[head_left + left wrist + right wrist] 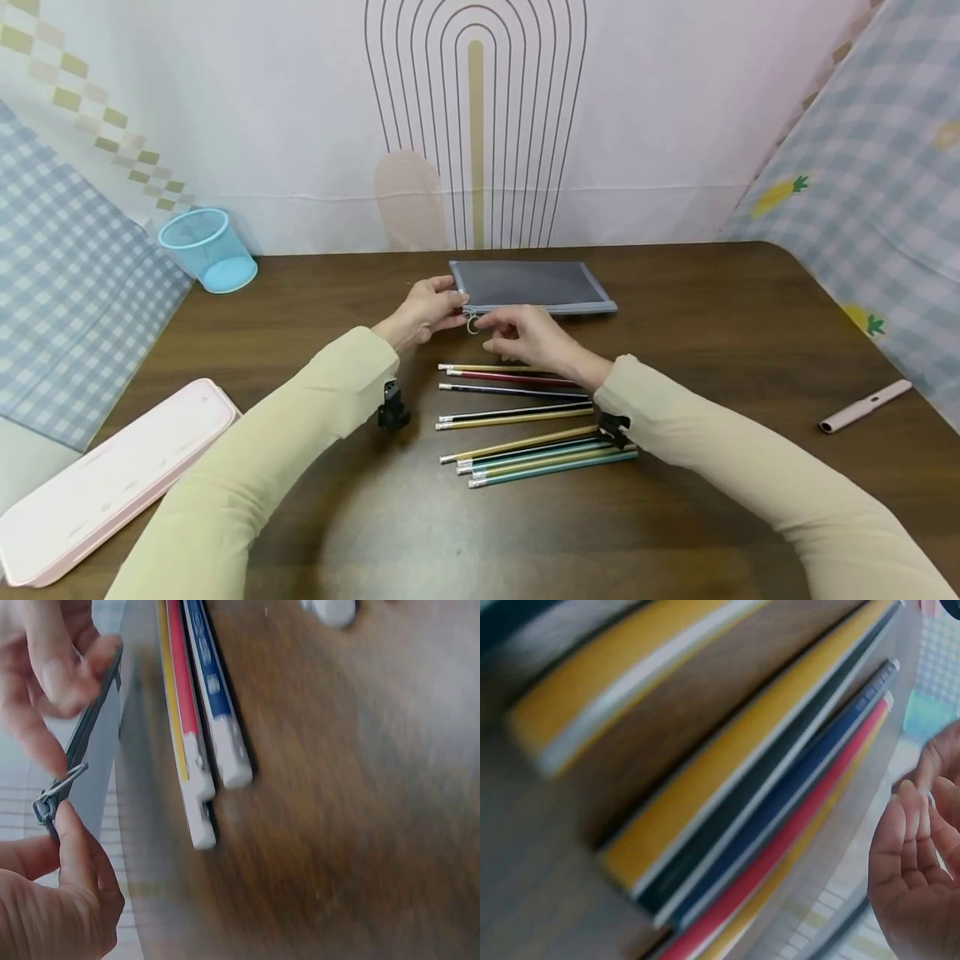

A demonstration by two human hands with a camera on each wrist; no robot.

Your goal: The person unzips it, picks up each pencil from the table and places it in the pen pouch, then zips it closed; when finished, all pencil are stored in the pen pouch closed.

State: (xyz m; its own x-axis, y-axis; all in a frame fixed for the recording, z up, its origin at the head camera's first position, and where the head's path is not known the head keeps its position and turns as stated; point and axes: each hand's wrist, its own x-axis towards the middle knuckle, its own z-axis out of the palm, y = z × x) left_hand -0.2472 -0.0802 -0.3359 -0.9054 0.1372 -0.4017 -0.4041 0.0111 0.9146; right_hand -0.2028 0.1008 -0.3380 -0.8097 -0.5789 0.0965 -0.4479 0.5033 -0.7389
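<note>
A flat grey pouch (525,283) with pale blue-grey edging is at the far middle of the counter (712,325), its long zipped edge turned toward the near side. The left hand (426,312) pinches its near left corner, thumb on one face and fingers on the other, so that grip is closed on the pouch. A round pull ring (67,780) hangs from the left end of the zip, just right of that pinch. The right hand (528,333) comes in from the right with its index fingertip at the ring and its other fingers bent; the thumb looks apart from the index finger in the head view, and I cannot tell whether this grip has hold of the ring. Nearer than the pouch lies a spread of striped pencils (517,419) in gold, red, dark blue, black and teal, their eraser ends toward the left and some right ends hidden by the right arm. A blue mesh cup (225,267) stands at the far left, a long white-and-pink case (112,483) lies near left, and a slim pale object (862,408) lies well apart on the right.
</note>
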